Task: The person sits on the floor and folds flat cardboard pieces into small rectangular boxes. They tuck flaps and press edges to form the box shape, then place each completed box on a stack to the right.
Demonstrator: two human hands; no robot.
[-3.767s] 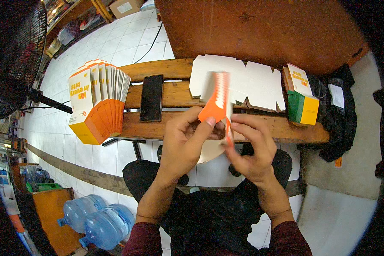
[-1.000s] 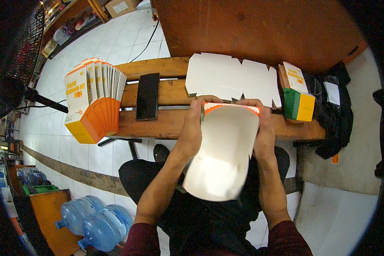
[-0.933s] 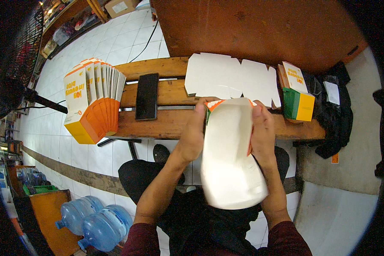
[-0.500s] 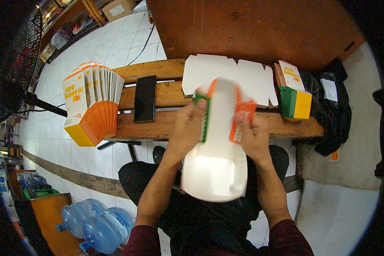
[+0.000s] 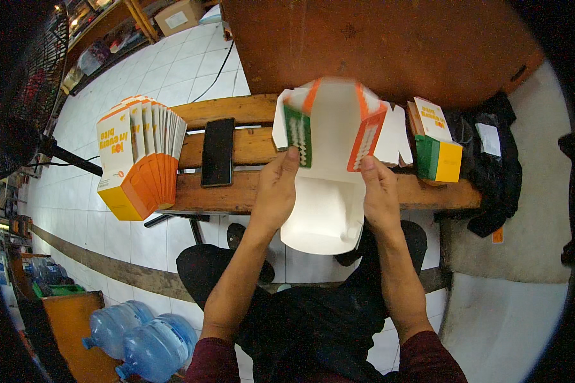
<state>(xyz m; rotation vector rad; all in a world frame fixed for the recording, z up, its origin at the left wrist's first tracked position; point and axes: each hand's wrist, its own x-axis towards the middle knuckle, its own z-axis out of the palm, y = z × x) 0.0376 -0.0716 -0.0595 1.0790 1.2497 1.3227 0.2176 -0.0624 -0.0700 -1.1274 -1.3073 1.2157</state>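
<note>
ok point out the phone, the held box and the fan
Phone (image 5: 218, 152), head view: middle of its dark face.
Held box (image 5: 331, 156), head view: its white inner panel.
Fan (image 5: 37, 86), head view: its wire guard.

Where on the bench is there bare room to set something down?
Front plank, between fanned cartons and left hand; middle plank, between phone and white cardboard. Crowded: back right, with that cardboard and the green-yellow carton.
</note>
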